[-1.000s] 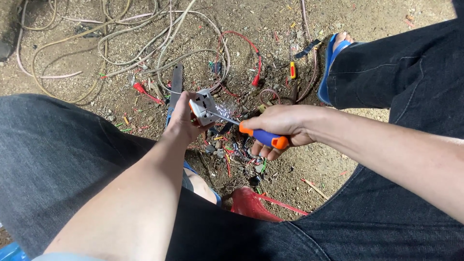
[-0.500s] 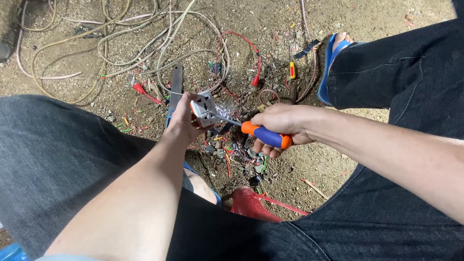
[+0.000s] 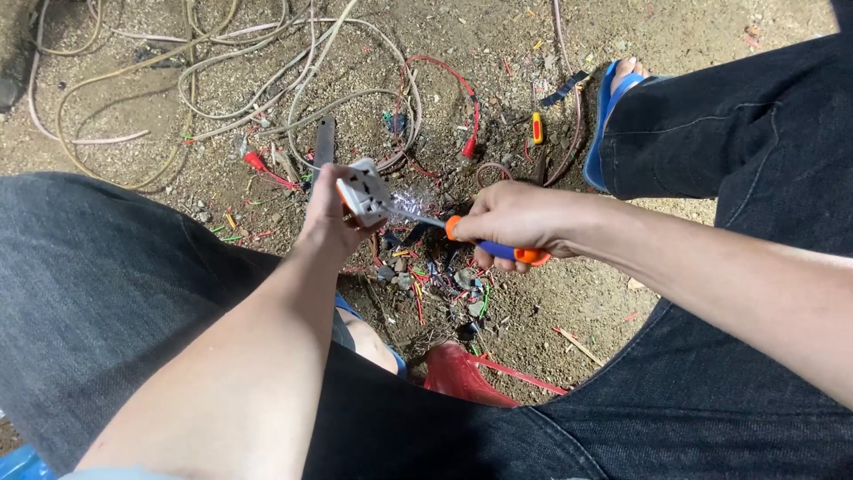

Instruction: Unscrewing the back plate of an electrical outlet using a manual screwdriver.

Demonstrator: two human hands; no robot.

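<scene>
The person sits over bare dirt ground [image 3: 498,36], legs in dark jeans to either side.

Left hand [image 3: 330,218]: clenched around a small white electrical socket block [image 3: 364,191], held above the ground between the knees, its face tilted up toward the camera.

Right hand [image 3: 511,222]: closed around the orange-and-blue handle of a screwdriver [image 3: 493,249]. The metal shaft runs leftward and its tip meets the socket block.

Containers: none can be made out. A red plastic piece [image 3: 462,373] lies near the lower thigh; whether it holds anything cannot be told.

Ground items: a litter of short cut wire scraps [image 3: 435,280], red, green and dark, lies directly beneath the hands. Loops of pale cable [image 3: 222,89] spread across the upper left; a red wire [image 3: 453,84] arcs through them. A flat grey metal tool [image 3: 324,142] lies just beyond the left hand. A small orange-and-yellow item [image 3: 537,127] lies near the foot in a blue sandal [image 3: 609,116]. No labels are legible.

Change from earlier frames: the socket block has turned slightly, showing more of its white face; both grips are unchanged.
</scene>
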